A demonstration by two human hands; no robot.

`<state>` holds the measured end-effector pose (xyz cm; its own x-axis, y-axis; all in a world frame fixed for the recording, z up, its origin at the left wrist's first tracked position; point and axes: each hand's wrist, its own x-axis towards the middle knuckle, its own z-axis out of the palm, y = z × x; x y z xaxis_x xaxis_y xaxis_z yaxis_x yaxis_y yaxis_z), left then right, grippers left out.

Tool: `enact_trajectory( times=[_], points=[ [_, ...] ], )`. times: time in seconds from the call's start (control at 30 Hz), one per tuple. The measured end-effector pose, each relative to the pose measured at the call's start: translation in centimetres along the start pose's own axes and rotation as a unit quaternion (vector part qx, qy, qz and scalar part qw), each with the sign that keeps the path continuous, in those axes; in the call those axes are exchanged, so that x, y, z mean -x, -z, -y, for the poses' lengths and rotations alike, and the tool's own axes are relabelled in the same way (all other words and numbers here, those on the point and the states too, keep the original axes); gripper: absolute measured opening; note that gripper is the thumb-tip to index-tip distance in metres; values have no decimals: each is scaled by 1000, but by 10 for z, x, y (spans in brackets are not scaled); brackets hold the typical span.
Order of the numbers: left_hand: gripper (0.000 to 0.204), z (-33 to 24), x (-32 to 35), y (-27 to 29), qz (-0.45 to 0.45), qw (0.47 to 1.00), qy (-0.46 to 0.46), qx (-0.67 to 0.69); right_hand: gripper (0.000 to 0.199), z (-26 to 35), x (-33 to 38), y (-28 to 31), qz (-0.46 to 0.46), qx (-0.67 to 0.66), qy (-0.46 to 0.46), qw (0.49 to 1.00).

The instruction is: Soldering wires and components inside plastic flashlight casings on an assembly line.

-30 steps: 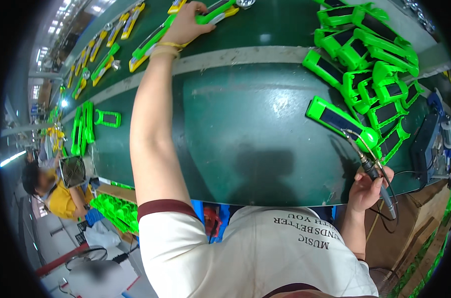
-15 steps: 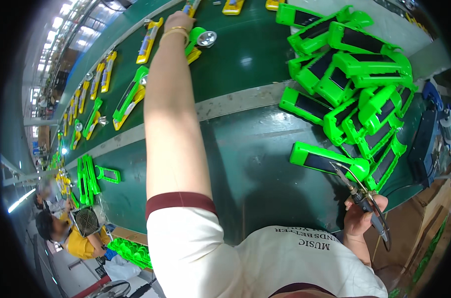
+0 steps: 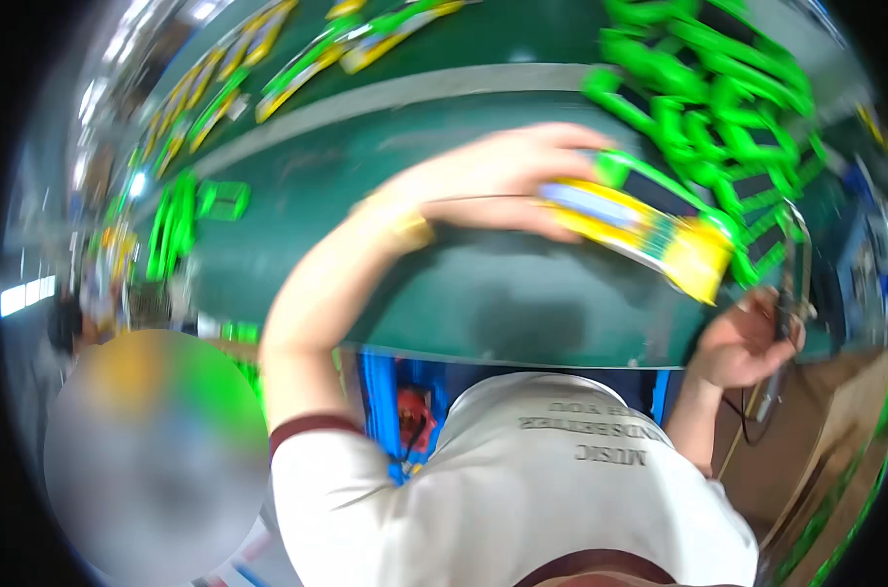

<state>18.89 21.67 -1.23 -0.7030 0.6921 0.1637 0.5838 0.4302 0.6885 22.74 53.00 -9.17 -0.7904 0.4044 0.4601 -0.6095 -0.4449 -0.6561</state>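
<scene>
At left the green worktop (image 3: 268,254) is offering sideways room, its near edge curving past the shirt (image 3: 522,489). The left hand (image 3: 517,181) is holding a yellow casing (image 3: 640,232) over the worktop, grip closed around its left end. It is probably handling as light, stiff, slick plastic, its long sides suiting a hold. Beyond, a pile of green casings (image 3: 728,103) is crowding it; the right hand (image 3: 740,344) is holding a soldering iron (image 3: 785,295) in curled fingers.

Casings (image 3: 674,117) on bench (image 3: 415,313) beyond right grip (image 3: 747,342)
</scene>
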Motion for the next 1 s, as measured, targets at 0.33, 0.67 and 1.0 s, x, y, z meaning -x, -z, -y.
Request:
enact_trajectory(
  times=[0.33, 0.67, 1.0],
  points=[
    [32, -29, 7, -73, -149, 951, 9, -271, 37, -7, -15, 16, 19, 4, -20, 1000],
    [24, -82, 76, -144, -375, 893, 133, -209, 32, -7, -14, -3, 176, 83, -47, 980],
    [32, -82, 93, -156, -431, 868, 175, -174, 31, 1, 15, -29, 234, 131, -158, 950]
  ],
)
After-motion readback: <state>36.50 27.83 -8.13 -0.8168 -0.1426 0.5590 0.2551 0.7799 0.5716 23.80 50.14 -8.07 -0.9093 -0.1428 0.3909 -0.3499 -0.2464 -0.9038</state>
